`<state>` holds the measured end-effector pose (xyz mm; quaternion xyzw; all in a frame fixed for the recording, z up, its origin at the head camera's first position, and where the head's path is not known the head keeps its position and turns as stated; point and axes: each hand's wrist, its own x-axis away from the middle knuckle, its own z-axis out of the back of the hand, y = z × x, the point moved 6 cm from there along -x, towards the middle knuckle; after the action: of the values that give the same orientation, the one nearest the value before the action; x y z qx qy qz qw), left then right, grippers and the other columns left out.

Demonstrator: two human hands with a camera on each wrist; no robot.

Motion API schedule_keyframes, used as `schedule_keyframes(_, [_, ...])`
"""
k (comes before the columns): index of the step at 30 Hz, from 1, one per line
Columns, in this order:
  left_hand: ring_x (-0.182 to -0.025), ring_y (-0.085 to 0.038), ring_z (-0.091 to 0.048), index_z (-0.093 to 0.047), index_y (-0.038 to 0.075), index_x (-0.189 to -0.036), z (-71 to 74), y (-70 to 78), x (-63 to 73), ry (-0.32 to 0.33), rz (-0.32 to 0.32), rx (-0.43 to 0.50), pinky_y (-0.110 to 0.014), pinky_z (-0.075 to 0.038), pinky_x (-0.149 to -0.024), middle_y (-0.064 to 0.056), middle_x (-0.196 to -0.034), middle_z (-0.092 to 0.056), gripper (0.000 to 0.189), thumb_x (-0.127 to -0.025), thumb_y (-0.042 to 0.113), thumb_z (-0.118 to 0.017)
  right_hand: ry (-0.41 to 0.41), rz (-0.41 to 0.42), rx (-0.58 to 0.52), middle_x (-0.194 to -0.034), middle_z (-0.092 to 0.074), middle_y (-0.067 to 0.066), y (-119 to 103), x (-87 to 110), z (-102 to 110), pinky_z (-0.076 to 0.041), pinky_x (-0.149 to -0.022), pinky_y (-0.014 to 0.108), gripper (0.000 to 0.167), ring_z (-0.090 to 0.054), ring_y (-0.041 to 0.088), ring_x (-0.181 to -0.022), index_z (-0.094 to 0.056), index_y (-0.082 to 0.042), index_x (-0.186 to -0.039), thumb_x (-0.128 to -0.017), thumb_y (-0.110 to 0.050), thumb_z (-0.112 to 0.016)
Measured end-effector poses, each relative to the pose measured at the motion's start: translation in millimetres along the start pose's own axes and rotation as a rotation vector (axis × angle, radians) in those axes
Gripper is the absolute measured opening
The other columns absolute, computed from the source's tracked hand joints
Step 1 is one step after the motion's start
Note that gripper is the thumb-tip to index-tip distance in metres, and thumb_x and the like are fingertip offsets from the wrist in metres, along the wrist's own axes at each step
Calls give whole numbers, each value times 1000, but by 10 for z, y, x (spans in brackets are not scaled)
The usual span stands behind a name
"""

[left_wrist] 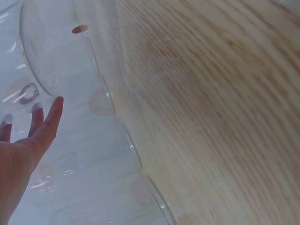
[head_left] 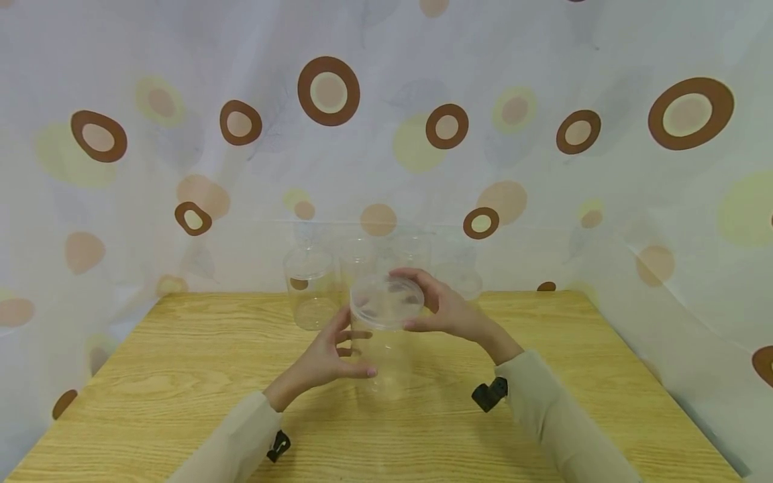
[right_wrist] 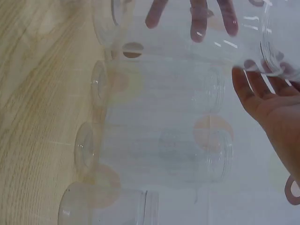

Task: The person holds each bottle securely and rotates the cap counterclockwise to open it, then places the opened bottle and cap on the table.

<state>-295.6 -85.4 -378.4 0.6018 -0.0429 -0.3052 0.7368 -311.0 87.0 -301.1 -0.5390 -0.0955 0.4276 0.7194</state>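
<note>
A clear plastic jar (head_left: 389, 376) is upright between my two hands above the middle of the table, topped by a see-through lid (head_left: 386, 303). Low on its left side, my left hand (head_left: 321, 359) grips the body, thumb in front and fingers behind. Curved around the lid's right edge, my right hand (head_left: 451, 314) has its thumb in front and its fingers at the back. In the right wrist view, left fingers (right_wrist: 198, 23) show through the jar wall beside my right hand (right_wrist: 279, 105). Whether the jar's base touches the table, I cannot tell.
Behind the held jar stand a wide clear jar (head_left: 310, 298) at left, two tall ones (head_left: 356, 251) further back, and a shorter one (head_left: 461, 280) at right. They stand near the patterned curtain (head_left: 386, 168) at the back of the wooden table (head_left: 211, 362).
</note>
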Motion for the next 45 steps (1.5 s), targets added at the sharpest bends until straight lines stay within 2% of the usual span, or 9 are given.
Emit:
schedule_keyframes(4, [-120, -34, -48, -17, 35, -144, -10, 2, 6, -35, -20, -6, -41, -49, -85, 0, -148, -28, 102, -67, 14, -82, -105, -1, -90, -143, -27, 13, 23, -3, 18, -43, -96, 31, 78, -35, 31, -125, -23, -9, -143, -81, -14, -70])
schedule_keyframes(8, [-121, -35, -47, -19, 34, -143, 3, 3, 16, -23, -20, -12, -42, -48, -85, -1, -147, -28, 102, -67, 11, -81, -107, 6, -75, -145, -24, 11, 21, 15, 8, -41, -98, 36, 81, -33, 30, -127, -19, -9, -144, -81, -15, -69])
schedule_keyframes(14, [-122, -40, -44, -17, 26, -145, 19, 119, 43, 22, -1, -9, -52, -45, -89, -6, -149, -25, 103, -67, 5, -80, 103, 31, 116, -146, -28, 8, -25, 68, 23, -32, -103, 49, 84, -27, 25, -133, -22, -13, -143, -77, -16, -73])
schedule_keyframes(18, [-123, -38, -43, -13, 25, -146, 29, 175, 54, 43, 15, -33, -58, -41, -91, -9, -150, -22, 104, -68, 7, -79, 252, -16, 207, -144, -32, 7, -13, 118, -17, -33, -102, 50, 87, -29, 24, -132, -25, -16, -142, -73, -18, -78])
schedule_keyframes(23, [-123, -37, -44, -15, 32, -145, 46, 51, 17, 58, -3, -60, -59, -41, -90, -6, -149, -23, 102, -69, 9, -80, 339, -82, 230, -144, -32, 7, 12, 142, -98, -34, -102, 49, 90, -31, 24, -131, -24, -12, -142, -72, -23, -79])
schedule_keyframes(28, [-122, -34, -45, -17, 35, -144, 37, -24, -10, 57, -3, -48, -53, -44, -90, -2, -148, -25, 102, -68, 10, -80, 366, -83, 217, -141, -36, 9, 12, 132, -114, -35, -101, 49, 84, -36, 26, -128, -27, -10, -141, -74, -22, -77])
schedule_keyframes(33, [-123, -40, -43, -14, 30, -145, 9, 77, 13, 33, -11, -11, -56, -43, -90, -6, -150, -22, 103, -69, 6, -79, 309, -46, 181, -140, -36, 10, 10, 107, -88, -34, -102, 50, 82, -37, 28, -126, -27, -8, -141, -75, -20, -76])
schedule_keyframes(38, [-122, -43, -42, -13, 24, -146, -9, 209, 36, 10, -25, 33, -55, -43, -89, -8, -150, -21, 103, -69, 4, -78, 169, -11, 104, -141, -32, 11, 19, 60, -36, -38, -100, 45, 82, -40, 30, -124, -26, -10, -142, -77, -19, -74])
schedule_keyframes(45, [-121, -41, -44, -16, 32, -145, 5, 49, 7, -11, -52, 34, -48, -47, -87, -3, -149, -26, 103, -67, 7, -80, -41, -32, -115, -143, -25, 13, 70, 28, 0, -41, -96, 30, 83, -31, 33, -127, -18, -10, -145, -81, -13, -70])
